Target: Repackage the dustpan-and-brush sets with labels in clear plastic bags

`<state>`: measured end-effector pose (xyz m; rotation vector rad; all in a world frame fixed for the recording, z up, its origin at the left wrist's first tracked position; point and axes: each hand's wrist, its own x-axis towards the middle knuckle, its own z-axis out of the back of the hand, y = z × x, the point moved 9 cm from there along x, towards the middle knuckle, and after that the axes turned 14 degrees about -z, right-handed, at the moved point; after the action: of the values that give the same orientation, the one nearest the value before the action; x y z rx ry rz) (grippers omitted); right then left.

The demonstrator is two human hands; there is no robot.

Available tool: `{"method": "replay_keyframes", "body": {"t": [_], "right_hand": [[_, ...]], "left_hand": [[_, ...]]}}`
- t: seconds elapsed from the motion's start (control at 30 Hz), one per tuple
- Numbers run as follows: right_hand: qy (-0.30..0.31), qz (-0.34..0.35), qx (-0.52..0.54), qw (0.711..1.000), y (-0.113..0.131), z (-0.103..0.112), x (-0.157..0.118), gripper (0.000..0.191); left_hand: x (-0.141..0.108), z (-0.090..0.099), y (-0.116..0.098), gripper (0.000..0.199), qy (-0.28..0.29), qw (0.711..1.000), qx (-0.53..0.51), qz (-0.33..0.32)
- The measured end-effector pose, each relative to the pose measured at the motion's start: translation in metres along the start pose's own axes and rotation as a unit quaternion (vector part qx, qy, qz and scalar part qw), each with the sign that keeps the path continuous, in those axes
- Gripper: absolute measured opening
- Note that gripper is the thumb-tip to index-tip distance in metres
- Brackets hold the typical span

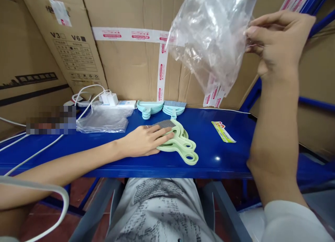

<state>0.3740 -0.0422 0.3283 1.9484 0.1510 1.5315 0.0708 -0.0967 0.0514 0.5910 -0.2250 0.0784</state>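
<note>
My right hand (pixel 280 39) is raised at the upper right, its fingers pinching the edge of a clear plastic bag (pixel 214 36) that hangs in the air over the table. On the blue table, my left hand (pixel 146 139) rests with outstretched fingers on a light green dustpan and brush set (pixel 180 144). Grey bristles show beside those fingers, and the handles with their hanging holes point to the right. Part of the green set is covered by the hand. To its right lies a small yellow-green and white printed header card (pixel 223 132).
Light blue dustpans (pixel 150 107) and light blue brushes (pixel 174 109) stand at the back of the table (pixel 209 158). A pile of clear plastic bags (pixel 107 119) lies at the left, near white cables and a charger (pixel 111 99). Cardboard (pixel 131 67) walls the back.
</note>
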Motion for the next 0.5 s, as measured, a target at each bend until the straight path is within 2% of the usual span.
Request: {"method": "replay_keyframes", "body": {"t": [0.13, 0.3, 0.5], "right_hand": [[0.048, 0.02, -0.031, 0.998, 0.0, -0.018, -0.007, 0.012], [0.118, 0.033, -0.101, 0.987, 0.006, -0.036, -0.016, 0.024], [0.142, 0.043, -0.14, 0.979, 0.008, -0.044, -0.018, 0.027]], "left_hand": [[0.003, -0.004, 0.006, 0.075, -0.004, 1.0, -0.005, 0.012], [0.002, -0.015, 0.009, 0.066, 0.004, 0.999, -0.052, 0.003], [-0.006, -0.018, 0.022, 0.072, -0.028, 0.983, -0.176, 0.033]]}}
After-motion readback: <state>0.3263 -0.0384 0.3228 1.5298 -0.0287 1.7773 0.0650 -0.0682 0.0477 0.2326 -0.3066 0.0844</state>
